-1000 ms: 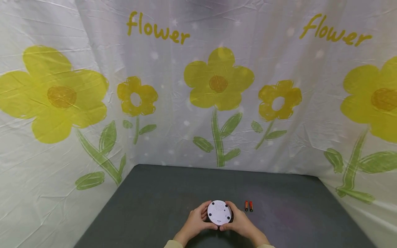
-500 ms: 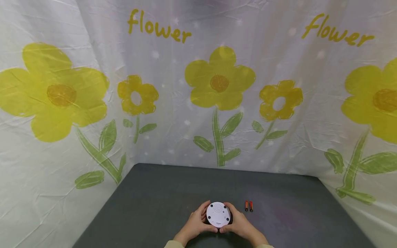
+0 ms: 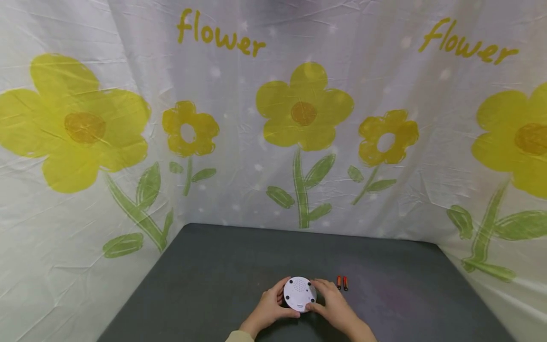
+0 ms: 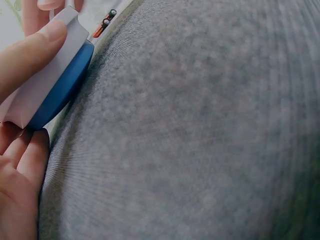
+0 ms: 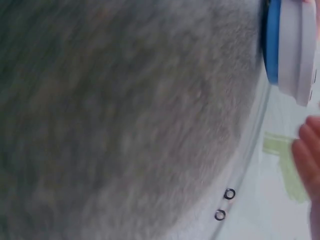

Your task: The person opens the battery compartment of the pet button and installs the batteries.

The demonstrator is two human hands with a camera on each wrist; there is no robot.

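Observation:
A round white device [image 3: 300, 294] with speaker holes and black rubber feet is held with its underside up. Its far side is blue, as the left wrist view shows on the device [image 4: 55, 82]. My left hand [image 3: 273, 302] grips it by the left edge, thumb [image 4: 37, 47] along the near rim and fingers behind. At the right, my right hand [image 3: 335, 305] touches the device's face with the thumb near the lower edge. Its index fingertip is right at the upper right rim. In the right wrist view its other fingers [image 5: 307, 150] stand apart from the device.
Two red-and-black batteries, one [image 3: 339, 282] beside the other [image 3: 345, 283], lie on the dark grey table [image 3: 222, 270] just beyond my right hand. A white curtain [image 3: 239, 190] printed with yellow flowers encloses the table's back and sides.
The right hand has shifted from gripping the device's right side to lying partly over it, its thumb moved up onto the underside. The left hand keeps its grip.

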